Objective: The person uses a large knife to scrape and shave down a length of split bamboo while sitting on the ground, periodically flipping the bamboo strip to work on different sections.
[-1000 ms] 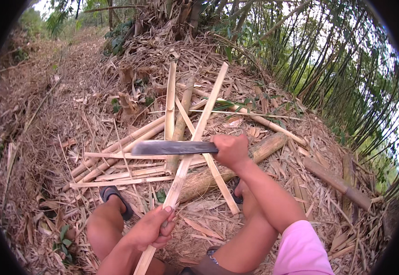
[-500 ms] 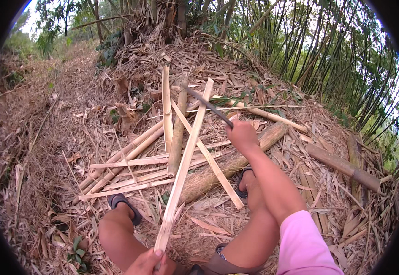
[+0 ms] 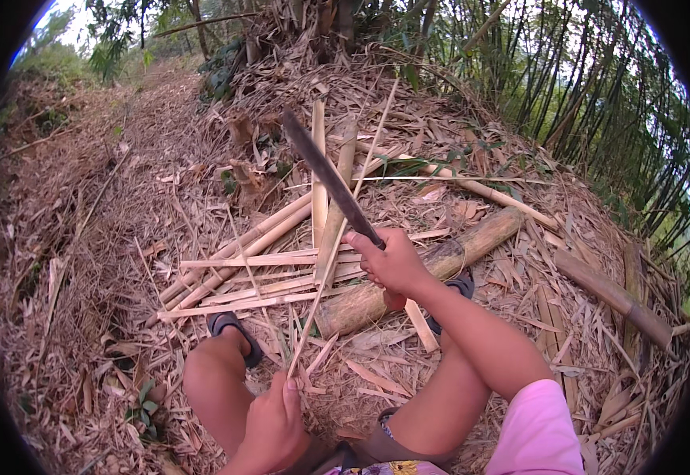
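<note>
My left hand (image 3: 275,421) is closed around the near end of a long, thin bamboo strip (image 3: 308,324), which slants up and away from me, its narrow edge toward me. In my right hand (image 3: 392,265) is the handle of a machete. Its dark blade (image 3: 323,168) points up and to the left, with its lower part close to the strip; whether they touch I cannot tell. Under the strip, a thick bamboo pole (image 3: 357,309) lies between my feet, and a thinner bamboo piece (image 3: 347,158) stretches away behind the blade.
Several pale split bamboo strips (image 3: 258,260) lie left of the thick pole. A brown bamboo length (image 3: 614,297) rests on the right. Dry leaves (image 3: 107,277) cover the sloping ground. Bamboo stems (image 3: 590,103) stand at the far right, and a leafy plant (image 3: 145,408) grows at lower left.
My right hand has come nearer and left, and the machete blade now rises higher. The strip in my left hand has turned from its broad face to its narrow edge. The view has shifted slightly.
</note>
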The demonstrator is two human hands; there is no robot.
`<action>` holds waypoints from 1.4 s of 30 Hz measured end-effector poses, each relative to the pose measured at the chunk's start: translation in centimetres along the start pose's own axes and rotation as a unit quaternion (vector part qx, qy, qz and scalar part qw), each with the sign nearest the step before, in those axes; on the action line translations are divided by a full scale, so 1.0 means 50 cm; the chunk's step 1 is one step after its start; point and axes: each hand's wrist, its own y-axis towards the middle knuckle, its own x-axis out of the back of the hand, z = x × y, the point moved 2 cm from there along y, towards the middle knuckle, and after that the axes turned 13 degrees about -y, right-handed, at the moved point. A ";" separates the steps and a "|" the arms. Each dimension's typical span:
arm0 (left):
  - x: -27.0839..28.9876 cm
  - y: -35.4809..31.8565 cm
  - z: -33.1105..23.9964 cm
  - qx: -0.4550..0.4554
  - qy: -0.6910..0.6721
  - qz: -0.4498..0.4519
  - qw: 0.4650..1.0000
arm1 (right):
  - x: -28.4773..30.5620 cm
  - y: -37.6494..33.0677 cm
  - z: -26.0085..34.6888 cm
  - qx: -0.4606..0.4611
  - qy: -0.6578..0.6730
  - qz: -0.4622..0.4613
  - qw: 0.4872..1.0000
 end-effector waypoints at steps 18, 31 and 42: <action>-0.007 0.134 -0.018 0.204 -0.519 0.202 0.805 | -0.016 -0.079 0.067 -0.129 0.135 0.041 0.982; 0.015 0.191 -0.011 0.067 -0.670 0.151 0.724 | -0.078 -0.134 0.096 0.380 -0.461 -0.112 0.794; 0.006 0.166 0.024 0.106 -0.673 0.104 0.724 | -0.108 -0.102 0.092 0.454 -0.504 -0.098 0.728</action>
